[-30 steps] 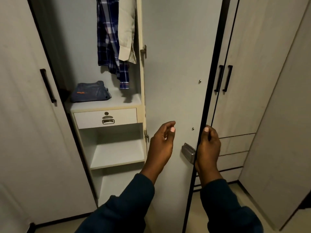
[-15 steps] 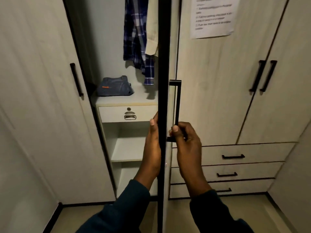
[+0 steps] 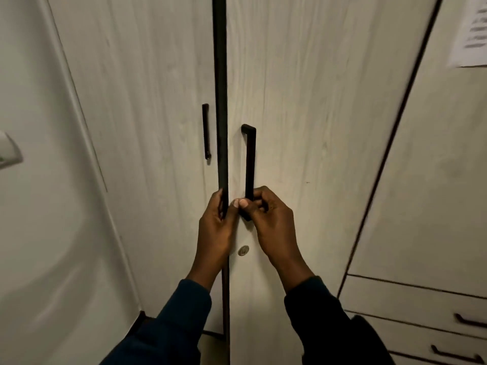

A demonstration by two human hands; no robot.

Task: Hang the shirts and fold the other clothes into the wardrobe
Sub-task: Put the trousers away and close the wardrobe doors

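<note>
Fingers of my right hand [image 3: 271,222] curl round the door handle [image 3: 249,164]; left hand [image 3: 214,230] pinches the door edge [image 3: 221,101] — release before it pinches me

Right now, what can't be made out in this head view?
- Wardrobe contents: hidden behind the right door and left door.
- Left hand fingertips: hidden behind the door's dark edge.
- Paper text: blurred and cut by the right frame edge.
- Lock: too small for detail.

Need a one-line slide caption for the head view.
Right hand grips black bar handle; left hand holds pale wood-grain wardrobe door's dark edge.
</note>
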